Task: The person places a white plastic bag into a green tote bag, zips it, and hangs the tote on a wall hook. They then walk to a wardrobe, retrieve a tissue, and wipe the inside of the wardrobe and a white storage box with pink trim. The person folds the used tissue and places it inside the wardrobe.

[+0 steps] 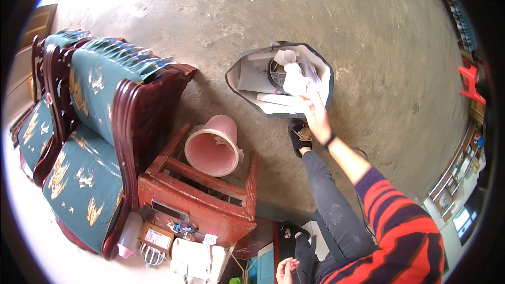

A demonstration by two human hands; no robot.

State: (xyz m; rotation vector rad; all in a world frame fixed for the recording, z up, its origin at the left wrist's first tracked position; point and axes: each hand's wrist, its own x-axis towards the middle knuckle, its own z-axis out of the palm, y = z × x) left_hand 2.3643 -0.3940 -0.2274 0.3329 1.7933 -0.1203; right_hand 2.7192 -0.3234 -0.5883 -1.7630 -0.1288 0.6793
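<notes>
My right hand (315,114) reaches over the near rim of an open bag (244,73) on the floor. Its fingers are at a crumpled white thing (294,79), perhaps tissue or thin plastic; whether they grip it is hard to tell in the glare. Inside the bag lie papers or flat packaging (256,79) with print and a dark looped band (272,77). Low in the picture, my left hand (287,270) is near my leg, fingers loosely curled, with nothing visible in it. A pink waste bin (213,150) lies tilted beside a red wooden stool (201,197), its mouth towards me.
Dark wooden chairs with teal cushions (86,181) stand at the left. On the red furniture are a small cardboard box (156,238), keys (183,228) and a white bag (193,258). My shoe (300,138) is against the bag's near side. A red plastic stool (471,85) is far right.
</notes>
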